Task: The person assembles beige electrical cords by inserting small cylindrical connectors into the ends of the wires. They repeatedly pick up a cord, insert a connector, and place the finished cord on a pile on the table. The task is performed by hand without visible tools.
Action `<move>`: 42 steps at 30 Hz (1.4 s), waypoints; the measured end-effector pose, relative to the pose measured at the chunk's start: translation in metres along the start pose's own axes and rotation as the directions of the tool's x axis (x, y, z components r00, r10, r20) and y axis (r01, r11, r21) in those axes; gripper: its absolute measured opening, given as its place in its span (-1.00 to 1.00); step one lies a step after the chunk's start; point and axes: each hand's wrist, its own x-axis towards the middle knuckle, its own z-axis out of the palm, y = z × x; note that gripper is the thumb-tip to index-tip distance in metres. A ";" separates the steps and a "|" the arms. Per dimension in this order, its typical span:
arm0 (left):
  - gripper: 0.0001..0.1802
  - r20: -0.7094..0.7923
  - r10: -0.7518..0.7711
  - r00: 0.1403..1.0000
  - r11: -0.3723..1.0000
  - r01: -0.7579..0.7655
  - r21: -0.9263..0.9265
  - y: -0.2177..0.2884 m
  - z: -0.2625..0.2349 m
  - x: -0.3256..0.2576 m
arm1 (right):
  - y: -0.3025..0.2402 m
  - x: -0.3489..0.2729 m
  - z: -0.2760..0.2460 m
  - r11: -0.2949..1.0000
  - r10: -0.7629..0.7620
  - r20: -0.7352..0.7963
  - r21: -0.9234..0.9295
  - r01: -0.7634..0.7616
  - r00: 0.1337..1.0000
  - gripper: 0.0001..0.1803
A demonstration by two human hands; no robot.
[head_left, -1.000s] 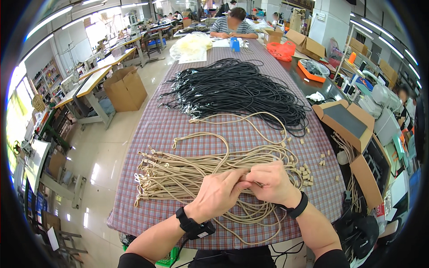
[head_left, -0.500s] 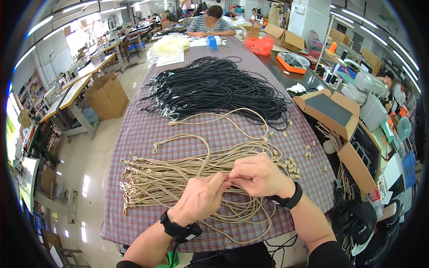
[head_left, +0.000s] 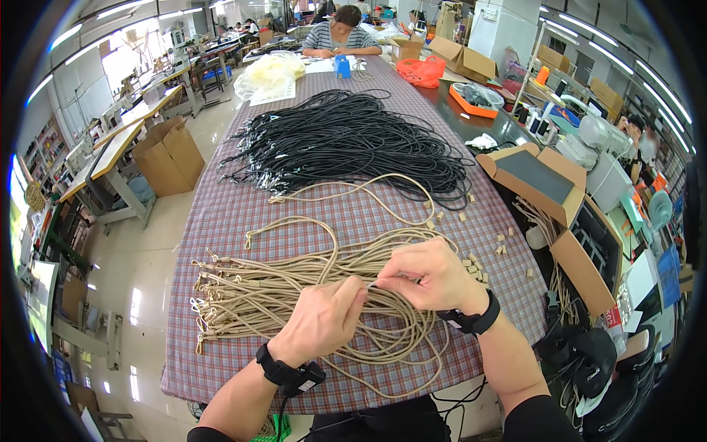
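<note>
Head view. Your left hand (head_left: 322, 313) and right hand (head_left: 423, 276) nearly meet above a bundle of beige cords (head_left: 280, 274) at the near edge of the plaid-covered table (head_left: 221, 374). Thumb and fingers of each hand are closed in a pinch on a thin pale piece (head_left: 371, 284), too small to identify. The bundle's hooked ends (head_left: 199, 345) lie toward the table's left edge, its loops toward the right. Small beige pieces (head_left: 472, 267) lie scattered between your right hand and the right edge. A heap of black cords (head_left: 353, 144) lies farther off, toward the far edge, where a co-worker (head_left: 342, 37) sits. Beyond the right edge is an open cardboard box (head_left: 582, 269).
</note>
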 end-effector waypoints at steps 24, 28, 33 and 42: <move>-0.83 -0.011 -0.030 0.999 0.995 0.031 0.093 0.001 -0.001 0.000 | 0.013 0.001 0.015 0.990 -0.055 -0.128 0.122 0.070 0.990 -0.87; -0.86 -0.008 -0.047 0.999 0.999 0.047 0.027 -0.005 0.004 -0.004 | 0.010 0.002 0.015 0.966 -0.007 -0.182 0.254 0.054 0.983 -0.92; -0.87 0.008 -0.033 0.999 0.994 0.032 0.107 -0.007 0.005 -0.004 | 0.019 0.001 0.010 0.584 0.245 -0.342 0.799 0.143 0.907 -0.84; -0.89 -0.025 -0.191 0.981 0.975 0.192 0.107 -0.003 0.004 -0.004 | 0.074 -0.020 -0.064 0.952 0.215 -0.790 0.300 0.056 0.574 -0.82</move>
